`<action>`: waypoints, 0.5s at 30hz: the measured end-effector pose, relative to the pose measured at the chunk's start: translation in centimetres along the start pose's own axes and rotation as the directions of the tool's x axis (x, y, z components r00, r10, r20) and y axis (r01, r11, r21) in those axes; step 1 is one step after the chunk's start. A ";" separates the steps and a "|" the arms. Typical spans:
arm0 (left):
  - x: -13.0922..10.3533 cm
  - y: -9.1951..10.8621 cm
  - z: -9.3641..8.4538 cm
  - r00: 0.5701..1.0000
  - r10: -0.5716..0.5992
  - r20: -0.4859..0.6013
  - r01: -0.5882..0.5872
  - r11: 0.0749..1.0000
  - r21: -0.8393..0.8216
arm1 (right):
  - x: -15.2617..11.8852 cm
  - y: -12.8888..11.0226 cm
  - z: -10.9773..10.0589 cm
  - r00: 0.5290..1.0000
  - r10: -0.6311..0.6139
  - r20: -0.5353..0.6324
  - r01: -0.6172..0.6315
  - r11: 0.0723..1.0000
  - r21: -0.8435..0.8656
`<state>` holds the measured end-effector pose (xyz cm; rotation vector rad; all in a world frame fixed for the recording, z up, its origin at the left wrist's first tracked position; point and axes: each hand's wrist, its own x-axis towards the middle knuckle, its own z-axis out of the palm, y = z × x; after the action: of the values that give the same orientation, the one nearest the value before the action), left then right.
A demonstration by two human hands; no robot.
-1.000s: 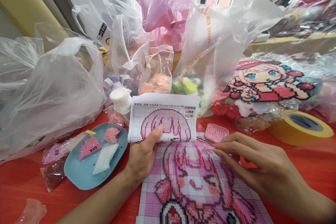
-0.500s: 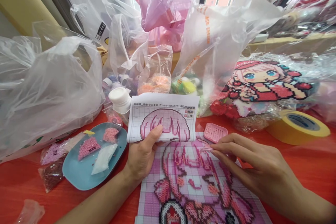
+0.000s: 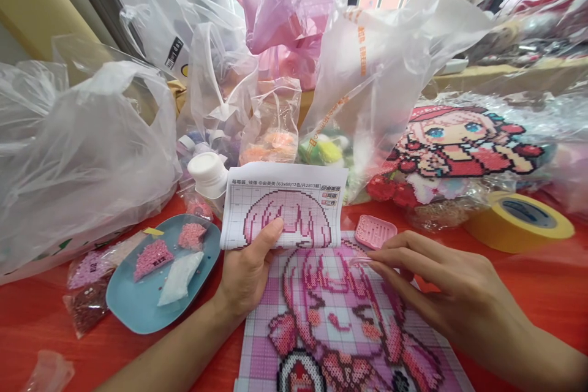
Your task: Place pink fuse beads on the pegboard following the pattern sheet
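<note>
My left hand point(image 3: 248, 272) grips a folded printed pattern chart point(image 3: 287, 180), thumb across its front, above the far edge of a gridded pegboard point(image 3: 257, 324). Fuse beads on the board form a pink character point(image 3: 351, 358) with dark outlines; the chart hides part of its top. Thumb and fingertips of my right hand point(image 3: 441, 285) pinch slim pink tweezers point(image 3: 361, 261), whose curved tips are over the upper right of the bead design. Whether a bead is between the tips is too small to tell. Just behind them lies a small pink ridged bead tray point(image 3: 375, 231).
A blue plate point(image 3: 138, 309) with bead packets lies left, beside more bead bags point(image 3: 87, 309). Behind stand a white bottle point(image 3: 207, 174) and plastic bags point(image 3: 101, 147). To the right are a yellow tape roll point(image 3: 519, 220) and a finished bead figure point(image 3: 463, 141).
The view has shifted very slightly. Both hands keep their holds on the chart and the tweezers, with almost no movement.
</note>
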<state>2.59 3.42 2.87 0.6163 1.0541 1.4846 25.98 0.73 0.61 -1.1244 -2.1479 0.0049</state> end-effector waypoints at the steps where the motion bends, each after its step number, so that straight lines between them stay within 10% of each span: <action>1: 0.0 0.0 0.0 1.000 0.000 0.004 0.000 1.000 -0.002 | -0.1 -0.1 0.1 1.000 0.001 0.000 -0.001 1.000 0.006; 15: 0.0 0.0 0.0 1.000 0.007 0.004 -0.007 1.000 -0.012 | -0.5 -0.4 0.5 0.999 -0.039 0.017 0.040 0.998 -0.058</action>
<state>2.59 3.44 2.86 0.6153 1.0400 1.4943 25.55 0.29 0.06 -1.1188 -2.1968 -0.0675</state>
